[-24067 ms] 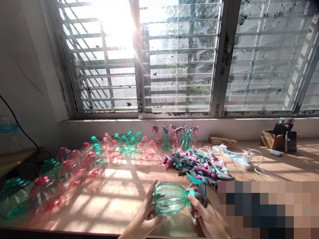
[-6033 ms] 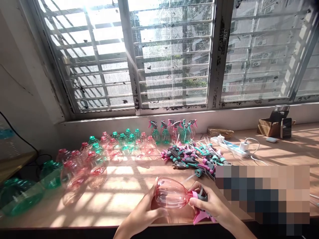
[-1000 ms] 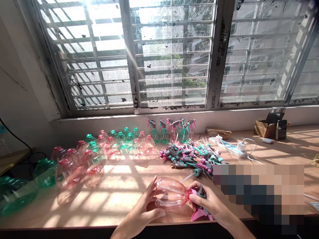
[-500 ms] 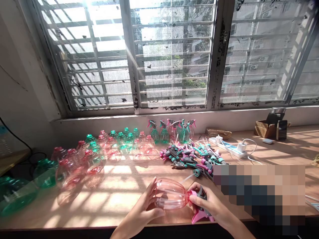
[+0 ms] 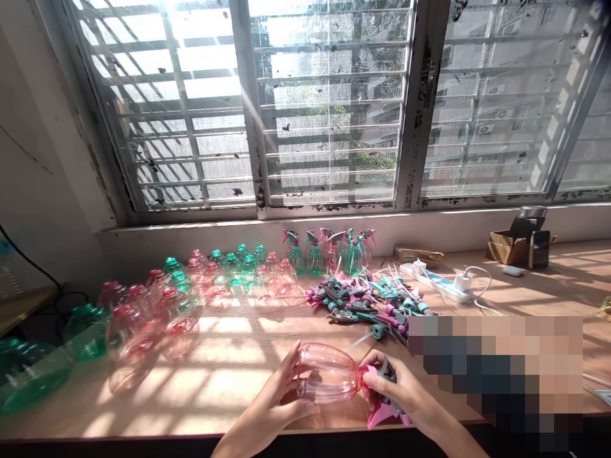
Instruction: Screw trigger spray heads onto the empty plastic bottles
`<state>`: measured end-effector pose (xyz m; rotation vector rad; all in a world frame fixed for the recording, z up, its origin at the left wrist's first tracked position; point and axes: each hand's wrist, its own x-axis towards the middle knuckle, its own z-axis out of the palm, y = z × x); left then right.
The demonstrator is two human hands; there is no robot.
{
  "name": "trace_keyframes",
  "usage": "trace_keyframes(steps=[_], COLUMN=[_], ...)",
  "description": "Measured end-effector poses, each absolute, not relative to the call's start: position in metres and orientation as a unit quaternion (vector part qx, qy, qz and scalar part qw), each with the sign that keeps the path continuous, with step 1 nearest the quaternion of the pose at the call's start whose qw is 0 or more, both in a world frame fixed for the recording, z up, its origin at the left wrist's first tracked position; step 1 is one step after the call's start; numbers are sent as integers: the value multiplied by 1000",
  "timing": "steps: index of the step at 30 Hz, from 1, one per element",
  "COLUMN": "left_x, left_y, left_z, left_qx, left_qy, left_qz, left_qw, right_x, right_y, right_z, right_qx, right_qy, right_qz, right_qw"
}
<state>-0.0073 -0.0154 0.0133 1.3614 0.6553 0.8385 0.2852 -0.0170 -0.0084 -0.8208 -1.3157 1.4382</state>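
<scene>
A clear pink spray bottle (image 5: pixel 327 374) lies on its side in the air near the table's front edge, its base toward the left. My left hand (image 5: pixel 281 388) cups the base, thumb below and fingers behind. At the neck, my right hand (image 5: pixel 389 385) is closed around the pink collar of a grey-and-pink trigger spray head (image 5: pixel 384 407), which sits on the bottle's mouth. A thin tube shows inside the bottle. Beyond the hands lies a pile of loose spray heads (image 5: pixel 358 299) in pink, teal and grey.
Several open pink and green bottles (image 5: pixel 179 318) stand at left. Assembled spray bottles (image 5: pixel 329 251) line the wall under the window. A white power strip (image 5: pixel 436 283), a cardboard box (image 5: pixel 508 247) and a phone (image 5: pixel 540 248) are at right. A pixelated patch covers the lower right.
Almost nothing differs; the bottle has shifted very slightly, and both hands keep their hold on it and the spray head.
</scene>
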Motion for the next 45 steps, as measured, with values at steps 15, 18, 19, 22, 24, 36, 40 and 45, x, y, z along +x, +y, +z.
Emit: trace_keyframes(steps=[15,18,19,22,24,36,40,45], left_x=[-4,-4,-4,-4,-3,-5,-3,-3], left_y=[-21,-18,-18,-20,-24,-22,-25,-26], left_z=[17,17,17,18,21,23,21,20], left_qx=[599,602,608,630,634,615,617,610], left_qy=[291,296,297,303,307,311,325,307], left_qz=[361,359,359,369,373,346,357,360], left_qw=[653,649,643,613,604,637,622,635], right_x=[285,285,285,286,287,287,287,287], right_y=[-20,-21,-21,-21,-20,-16,-14,-13], right_z=[3,4,4,3,1,-5,-5,-6], right_qx=[-321,-324,-327,-331,-334,-327,-323,-319], right_qy=[-547,-545,-544,-544,-546,-537,-510,-499], right_qz=[598,597,596,593,587,603,620,624], right_qw=[490,491,491,492,496,491,502,510])
